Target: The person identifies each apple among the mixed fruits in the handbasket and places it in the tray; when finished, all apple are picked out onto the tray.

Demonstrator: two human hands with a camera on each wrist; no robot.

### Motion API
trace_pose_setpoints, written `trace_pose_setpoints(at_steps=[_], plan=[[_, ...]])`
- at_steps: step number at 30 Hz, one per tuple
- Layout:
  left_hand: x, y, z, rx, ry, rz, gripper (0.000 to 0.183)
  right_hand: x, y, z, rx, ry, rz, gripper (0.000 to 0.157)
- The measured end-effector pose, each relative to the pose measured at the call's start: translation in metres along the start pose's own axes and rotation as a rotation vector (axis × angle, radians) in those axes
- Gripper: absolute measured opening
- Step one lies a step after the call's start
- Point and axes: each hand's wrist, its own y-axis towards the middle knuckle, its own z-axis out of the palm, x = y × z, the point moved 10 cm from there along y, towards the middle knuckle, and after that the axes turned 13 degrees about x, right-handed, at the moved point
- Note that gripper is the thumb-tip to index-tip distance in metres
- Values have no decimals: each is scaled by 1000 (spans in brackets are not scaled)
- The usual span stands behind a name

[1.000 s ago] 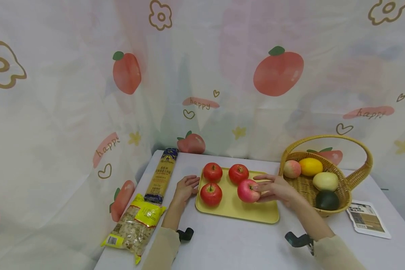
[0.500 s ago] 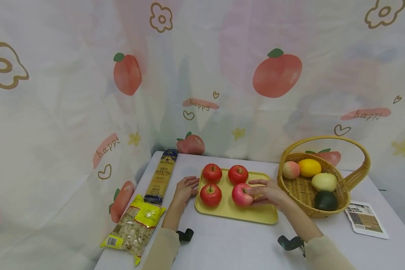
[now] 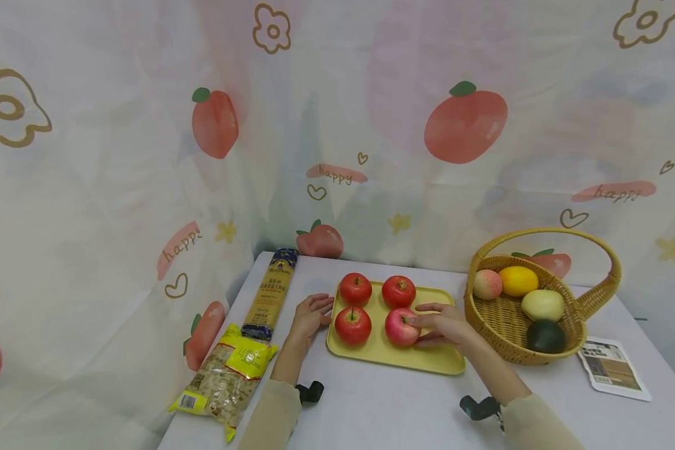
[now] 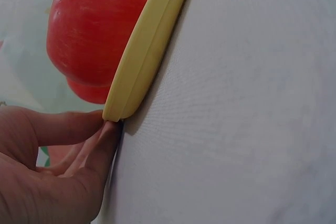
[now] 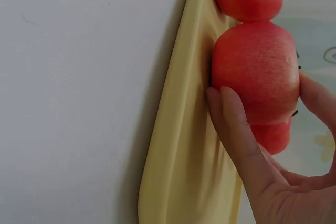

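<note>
A yellow tray [image 3: 427, 357] on the white table bears two red apples at the back, a red apple [image 3: 353, 325] at front left and a pinkish apple [image 3: 401, 327] at front right. My right hand [image 3: 444, 325] holds the pinkish apple, its thumb near the stem; in the right wrist view, fingertips [image 5: 231, 100] lie along the side of this apple [image 5: 257, 72], low by the tray. At the tray's left edge is my left hand [image 3: 309, 315]. The left wrist view shows its thumb and a finger pinching the tray rim [image 4: 123, 90].
A wicker basket [image 3: 497, 328] with several fruits stands to the right, its handle arching up. Beside it lies a flat white package [image 3: 613, 369]. On the left are a spaghetti pack [image 3: 270, 294] and a yellow-and-clear bag [image 3: 225, 378]. A printed curtain [image 3: 382, 206] hangs behind the table.
My right hand has moved left and slightly down with the pinkish apple, bringing it from the tray's right part to beside the front-left apple. My left hand stays at the tray edge.
</note>
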Motion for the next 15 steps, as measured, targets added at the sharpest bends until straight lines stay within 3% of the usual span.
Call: trace_pose_setpoints(at_steps=[9,15], plan=[[-1,0,-3,0,26,1,67,1,0,0,-8,-166,18,79],[-1,0,-5,1,35,0,68,-2,1,3,15,-162,-2,79]])
